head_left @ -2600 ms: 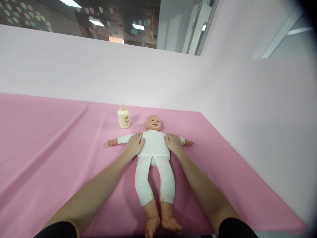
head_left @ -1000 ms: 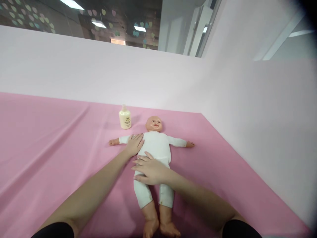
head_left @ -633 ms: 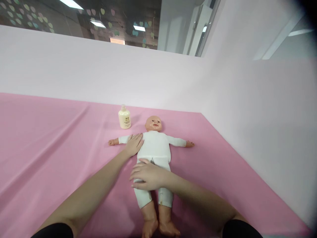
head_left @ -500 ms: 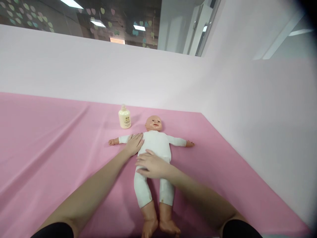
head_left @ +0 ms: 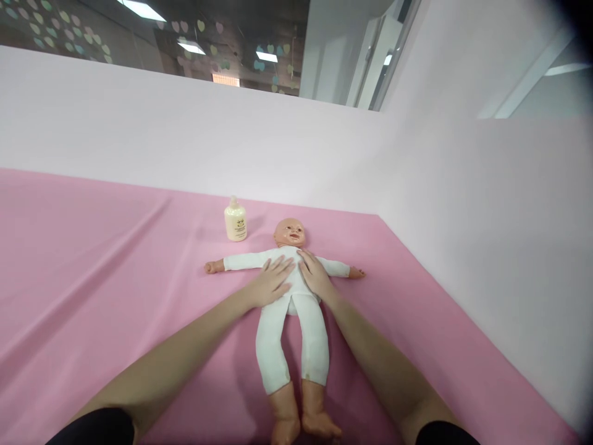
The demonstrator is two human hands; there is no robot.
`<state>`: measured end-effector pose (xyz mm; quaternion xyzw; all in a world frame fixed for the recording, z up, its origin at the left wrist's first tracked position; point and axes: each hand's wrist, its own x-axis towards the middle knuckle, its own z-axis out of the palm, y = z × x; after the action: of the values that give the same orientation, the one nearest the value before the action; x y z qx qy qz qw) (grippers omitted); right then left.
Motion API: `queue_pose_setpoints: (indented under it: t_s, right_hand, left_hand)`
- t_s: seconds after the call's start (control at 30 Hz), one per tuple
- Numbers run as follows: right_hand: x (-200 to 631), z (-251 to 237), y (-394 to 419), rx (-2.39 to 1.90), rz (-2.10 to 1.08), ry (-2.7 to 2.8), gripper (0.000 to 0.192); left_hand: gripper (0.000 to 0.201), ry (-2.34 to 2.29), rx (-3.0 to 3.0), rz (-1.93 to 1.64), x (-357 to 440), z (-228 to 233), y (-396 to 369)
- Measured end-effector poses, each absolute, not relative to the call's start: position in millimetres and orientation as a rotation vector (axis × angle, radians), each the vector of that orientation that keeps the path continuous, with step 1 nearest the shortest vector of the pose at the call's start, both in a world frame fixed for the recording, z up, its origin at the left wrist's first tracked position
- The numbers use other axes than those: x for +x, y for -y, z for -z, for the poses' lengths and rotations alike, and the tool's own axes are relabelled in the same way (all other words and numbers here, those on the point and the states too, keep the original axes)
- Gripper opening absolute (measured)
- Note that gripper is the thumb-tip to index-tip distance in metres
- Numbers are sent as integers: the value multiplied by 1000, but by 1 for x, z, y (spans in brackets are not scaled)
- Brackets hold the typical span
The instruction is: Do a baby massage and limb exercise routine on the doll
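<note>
Legible text: none you can read. The bottle (head_left: 235, 220), just beyond your left hand (head_left: 272, 282), carries a label too small to read.

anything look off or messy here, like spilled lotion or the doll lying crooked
Nothing stands out. The doll lies flat on its back, arms spread, legs straight. The left hand and right hand rest open on its chest. The bottle stands upright, no spill visible. The pink sheet shows only soft creases.
</note>
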<state>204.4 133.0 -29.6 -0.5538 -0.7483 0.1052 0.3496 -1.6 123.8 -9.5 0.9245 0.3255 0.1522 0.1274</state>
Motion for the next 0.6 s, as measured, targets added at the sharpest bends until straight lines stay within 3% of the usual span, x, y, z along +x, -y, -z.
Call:
queue_pose_setpoints:
  t_s: [0.4,0.6]
  right_hand:
    - [209,38,-141,-1452,-232,1922,49]
    - [209,37,-140,-1450,-244,1923,49]
  left_hand:
    - [60,-200,2758,-437,36,-10,-52]
    - [51,110,2696,-310,46,-7,-24]
